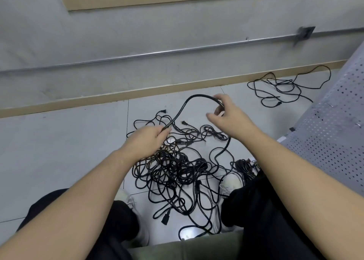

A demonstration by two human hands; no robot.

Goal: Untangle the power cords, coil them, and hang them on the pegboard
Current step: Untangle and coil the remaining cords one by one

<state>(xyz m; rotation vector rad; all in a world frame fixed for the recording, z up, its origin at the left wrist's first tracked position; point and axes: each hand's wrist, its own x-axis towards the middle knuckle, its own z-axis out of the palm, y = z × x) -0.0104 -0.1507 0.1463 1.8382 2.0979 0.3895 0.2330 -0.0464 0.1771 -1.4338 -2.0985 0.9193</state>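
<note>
Forearms lead to the left hand (146,139) and right hand (226,112), both gripping one thick cord (189,100) raised above the tangled pile (177,169); untangling barely begun, another cord (283,88) loose by the pegboard (334,122).

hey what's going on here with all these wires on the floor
A person is sorting a tangled pile of black cords on the floor. The left hand and right hand hold one thick cord arched between them, lifted above the tangle. A smaller loose cord lies apart near the wall. Nothing is coiled yet.
</note>
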